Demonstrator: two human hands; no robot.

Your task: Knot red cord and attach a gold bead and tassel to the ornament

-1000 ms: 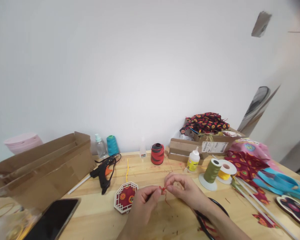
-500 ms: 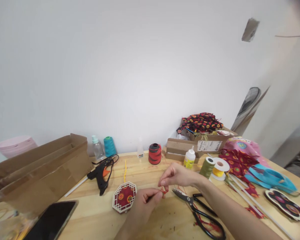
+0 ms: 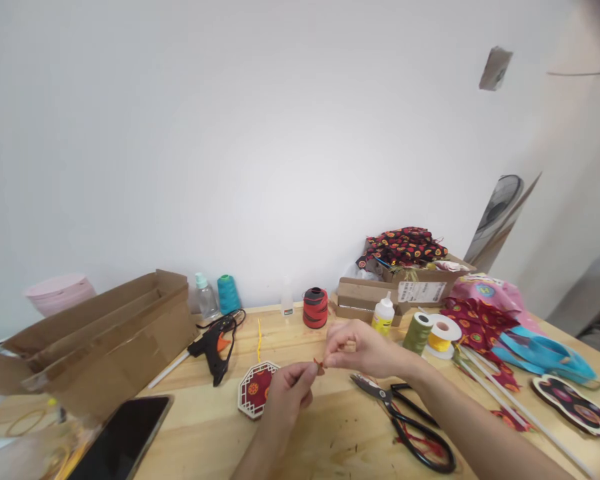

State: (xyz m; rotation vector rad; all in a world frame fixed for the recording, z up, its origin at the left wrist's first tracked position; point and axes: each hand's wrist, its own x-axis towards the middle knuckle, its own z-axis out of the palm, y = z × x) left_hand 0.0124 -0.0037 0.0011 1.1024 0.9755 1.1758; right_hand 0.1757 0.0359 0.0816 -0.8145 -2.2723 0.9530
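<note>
Small red-orange piece (image 3: 319,367), maybe knotted cord, sits between the two hands, above the bare tabletop (image 3: 330,440). Left hand (image 3: 290,390): thumb and index pinching it from its left. Right hand (image 3: 355,348): thumb and index pressed together at its right edge, looks like a pinch too. Both about equally near; long axis can't be told, too small and blurred. Octagonal lattice-framed ornament (image 3: 253,388) lies just beside left hand, right part hidden behind it; yellow cord (image 3: 259,340) runs up from its top. Scissors (image 3: 380,393) near right forearm, one handle partly covered. Smartphone (image 3: 123,433) cut off by bottom edge
</note>
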